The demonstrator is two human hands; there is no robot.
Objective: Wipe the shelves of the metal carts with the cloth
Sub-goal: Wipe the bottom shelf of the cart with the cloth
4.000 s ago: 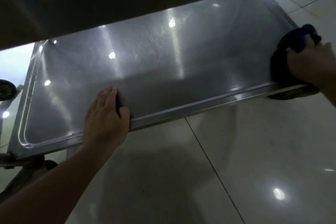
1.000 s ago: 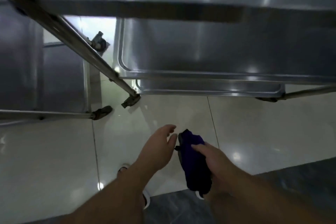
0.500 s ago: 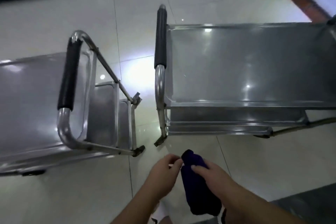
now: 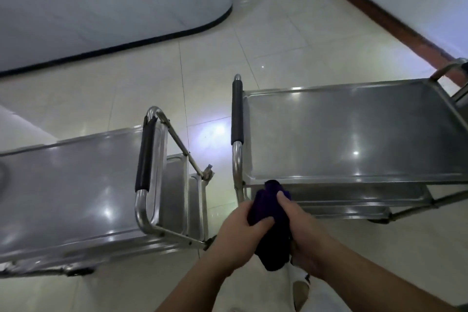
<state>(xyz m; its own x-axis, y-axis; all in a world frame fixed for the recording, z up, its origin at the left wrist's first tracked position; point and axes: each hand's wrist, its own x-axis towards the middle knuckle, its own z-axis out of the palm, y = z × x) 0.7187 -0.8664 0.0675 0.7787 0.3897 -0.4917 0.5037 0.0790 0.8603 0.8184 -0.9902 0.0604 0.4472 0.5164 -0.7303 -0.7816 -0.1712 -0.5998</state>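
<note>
Bunched dark cloth (image 4: 272, 233), two steel carts (image 4: 354, 134)

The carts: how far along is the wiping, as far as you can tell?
Done: hard to say; both top shelves shine, but no wiped patch stands out. In hand: the dark cloth is bunched between the left hand and right hand, held in front of the right cart, touching no shelf. Left: possibly that cart's shelves and the left cart, which no hand is near.

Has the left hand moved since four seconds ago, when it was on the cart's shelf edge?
Yes. The left hand has left the cart and now grips the cloth in front of it.
</note>
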